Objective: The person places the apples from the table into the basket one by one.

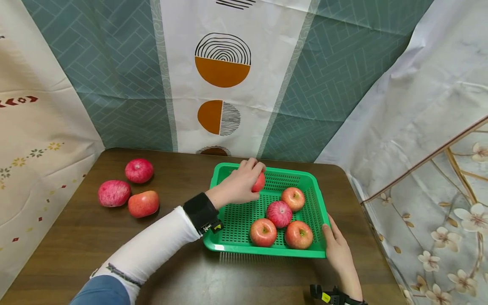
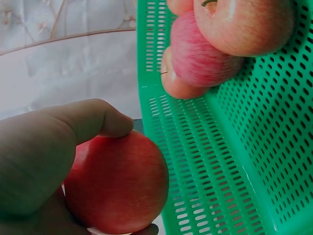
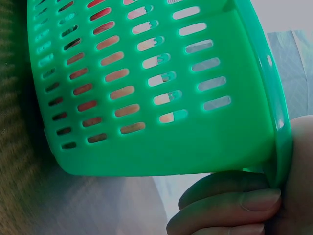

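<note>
The green basket (image 1: 244,249) sits on the brown table (image 1: 183,271), its mouth facing up; over its far left part the left hand (image 1: 240,183) holds a red apple (image 1: 259,183), the thumb (image 2: 105,117) laid along one side and fingertips showing at the other, so the grip is clamped on the fruit; a round, smooth thing probably needs pressure from opposite sides lest it roll out; whether this apple touches the basket's floor cannot be told. At the basket's near right corner the right hand (image 1: 339,245) is clamped on the rim, its fingers (image 3: 225,210) curled beneath the edge from outside, likely to brace the light plastic against a nudge. Inside the basket, toward its right side, four apples lie in a loose cluster: a deep pink one (image 1: 279,214) in the middle, one (image 1: 292,199) beyond it, two (image 1: 263,232) (image 1: 298,235) nearer the front; the walls presumably stop them from rolling away, and the bare floor to their left leaves room. Well apart, left of the basket, three more red fruits (image 1: 139,170) (image 1: 114,193) (image 1: 143,204) rest close together, seemingly within the left arm's reach.
</note>
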A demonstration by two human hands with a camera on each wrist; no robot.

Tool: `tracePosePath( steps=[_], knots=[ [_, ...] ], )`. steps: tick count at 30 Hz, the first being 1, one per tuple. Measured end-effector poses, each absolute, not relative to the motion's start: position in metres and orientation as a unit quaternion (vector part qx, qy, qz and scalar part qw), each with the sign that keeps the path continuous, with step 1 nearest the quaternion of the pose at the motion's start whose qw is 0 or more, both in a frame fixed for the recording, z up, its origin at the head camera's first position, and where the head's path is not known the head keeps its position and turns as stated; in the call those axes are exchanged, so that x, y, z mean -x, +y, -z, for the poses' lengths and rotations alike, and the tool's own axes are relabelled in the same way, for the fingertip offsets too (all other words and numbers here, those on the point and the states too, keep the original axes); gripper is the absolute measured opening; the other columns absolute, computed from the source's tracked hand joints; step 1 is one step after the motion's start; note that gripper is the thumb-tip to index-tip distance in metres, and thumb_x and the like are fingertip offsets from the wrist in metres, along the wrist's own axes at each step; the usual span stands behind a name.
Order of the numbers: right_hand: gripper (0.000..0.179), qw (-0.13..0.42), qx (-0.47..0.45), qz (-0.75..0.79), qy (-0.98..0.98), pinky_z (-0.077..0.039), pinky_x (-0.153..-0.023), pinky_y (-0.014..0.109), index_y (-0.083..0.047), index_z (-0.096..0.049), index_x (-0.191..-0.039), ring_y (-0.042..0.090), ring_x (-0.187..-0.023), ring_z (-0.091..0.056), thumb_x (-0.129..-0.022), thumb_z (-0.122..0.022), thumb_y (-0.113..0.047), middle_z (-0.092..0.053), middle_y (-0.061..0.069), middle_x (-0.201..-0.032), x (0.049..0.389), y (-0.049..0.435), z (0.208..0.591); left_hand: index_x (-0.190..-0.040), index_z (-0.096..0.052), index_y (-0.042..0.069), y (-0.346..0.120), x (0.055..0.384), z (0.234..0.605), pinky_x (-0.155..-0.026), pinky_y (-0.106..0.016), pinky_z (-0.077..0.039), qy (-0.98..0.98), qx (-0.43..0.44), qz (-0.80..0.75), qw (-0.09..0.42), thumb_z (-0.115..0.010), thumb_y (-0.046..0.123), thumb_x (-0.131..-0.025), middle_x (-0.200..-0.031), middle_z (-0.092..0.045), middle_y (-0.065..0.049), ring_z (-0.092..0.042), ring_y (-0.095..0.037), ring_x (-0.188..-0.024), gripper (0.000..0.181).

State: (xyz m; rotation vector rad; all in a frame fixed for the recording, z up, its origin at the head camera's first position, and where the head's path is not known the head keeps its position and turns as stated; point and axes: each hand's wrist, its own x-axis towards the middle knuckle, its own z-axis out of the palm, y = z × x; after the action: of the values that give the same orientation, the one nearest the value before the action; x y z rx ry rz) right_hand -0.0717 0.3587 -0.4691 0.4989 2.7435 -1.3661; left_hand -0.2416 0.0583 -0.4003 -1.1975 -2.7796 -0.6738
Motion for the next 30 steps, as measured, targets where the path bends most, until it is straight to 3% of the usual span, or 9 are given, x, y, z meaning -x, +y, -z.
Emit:
tracePosePath(
  steps=[5, 12, 17, 24, 30],
  knots=[
    [0.061, 0.019, -0.156, 0.44, 0.884, -0.039, -0.091, 0.056, -0.025, -0.011, -0.16, 0.039, -0.115, -0.046, -0.107, -0.027, -0.052, -0.036, 0.024, -0.149, 0.071, 0.359, 0.469, -0.132, -0.043, 0.013, 0.068, 0.241, 0.399, -0.07, -0.037, -0.047, -0.904, 0.383, 0.191, -0.01, -0.076, 0.03, -0.081, -0.123, -0.039, -0.006, -0.035, -0.025, -0.113, 0.063],
    [0.061, 0.017, -0.154, 0.445, 0.882, -0.039, -0.092, 0.056, -0.025, -0.011, -0.16, 0.038, -0.116, -0.046, -0.107, -0.027, -0.051, -0.036, 0.023, -0.148, 0.072, 0.358, 0.468, -0.135, -0.044, 0.012, 0.08, 0.242, 0.399, -0.085, -0.042, -0.039, -0.911, 0.382, 0.149, -0.042, -0.077, 0.029, -0.082, -0.123, -0.04, -0.007, -0.033, -0.027, -0.113, 0.065],
    [0.061, 0.017, -0.155, 0.448, 0.88, -0.039, -0.092, 0.055, -0.025, -0.012, -0.16, 0.037, -0.116, -0.046, -0.107, -0.028, -0.051, -0.037, 0.023, -0.148, 0.073, 0.357, 0.468, -0.134, -0.043, 0.015, 0.088, 0.244, 0.403, -0.088, -0.042, -0.035, -0.916, 0.383, 0.104, -0.058, -0.077, 0.032, -0.083, -0.121, -0.042, -0.006, -0.032, -0.026, -0.112, 0.064],
    [0.061, 0.012, -0.155, 0.443, 0.883, -0.037, -0.095, 0.058, -0.024, -0.013, -0.16, 0.039, -0.119, -0.043, -0.107, -0.028, -0.051, -0.034, 0.024, -0.15, 0.074, 0.356, 0.466, -0.132, -0.043, 0.017, 0.098, 0.248, 0.412, -0.094, -0.042, -0.035, -0.922, 0.377, 0.066, -0.067, -0.078, 0.034, -0.082, -0.125, -0.043, -0.007, -0.034, -0.027, -0.117, 0.064],
    [0.061, 0.009, -0.154, 0.447, 0.881, -0.036, -0.097, 0.06, -0.023, -0.013, -0.16, 0.038, -0.123, -0.04, -0.107, -0.028, -0.05, -0.032, 0.024, -0.152, 0.073, 0.357, 0.467, -0.141, -0.041, 0.016, 0.104, 0.249, 0.417, -0.101, -0.043, -0.036, -0.924, 0.373, 0.03, -0.076, -0.078, 0.036, -0.082, -0.133, -0.042, -0.009, -0.034, -0.027, -0.122, 0.072]
  ],
)
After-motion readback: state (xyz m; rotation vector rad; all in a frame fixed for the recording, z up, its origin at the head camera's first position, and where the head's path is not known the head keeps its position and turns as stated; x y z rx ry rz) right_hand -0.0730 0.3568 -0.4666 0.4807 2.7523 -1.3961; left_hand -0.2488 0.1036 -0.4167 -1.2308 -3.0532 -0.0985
